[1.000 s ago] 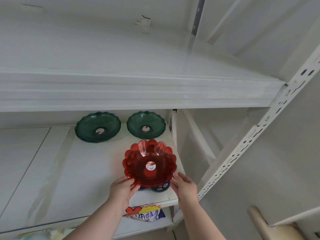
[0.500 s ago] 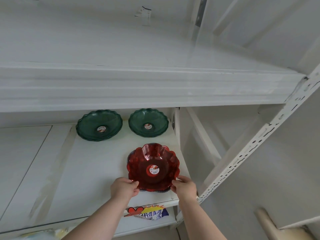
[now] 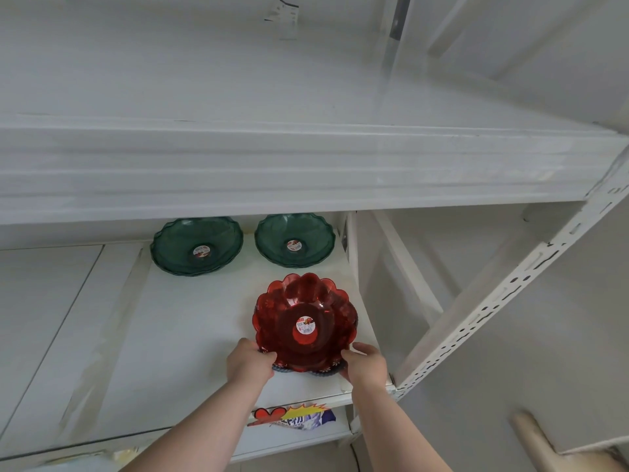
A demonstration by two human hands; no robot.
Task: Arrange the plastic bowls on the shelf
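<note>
Red bowl [image 3: 305, 323], one, is being gripped at its rim by left hand [image 3: 247, 363] and right hand [image 3: 366, 366]. Two green bowls [image 3: 197, 245] are being kept behind on the shelf [image 3: 190, 318].

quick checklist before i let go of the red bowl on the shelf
1. Both hands on bowl: left hand and right hand hold the red bowl at its near rim: ok.
2. Bowl fully seated flat: cannot tell.
3. Blue patterned piece beneath it, lined up: cannot tell.
4. Clear of the green bowls behind: ok.
5. Away from shelf front edge: not ok, it sits close.
</note>
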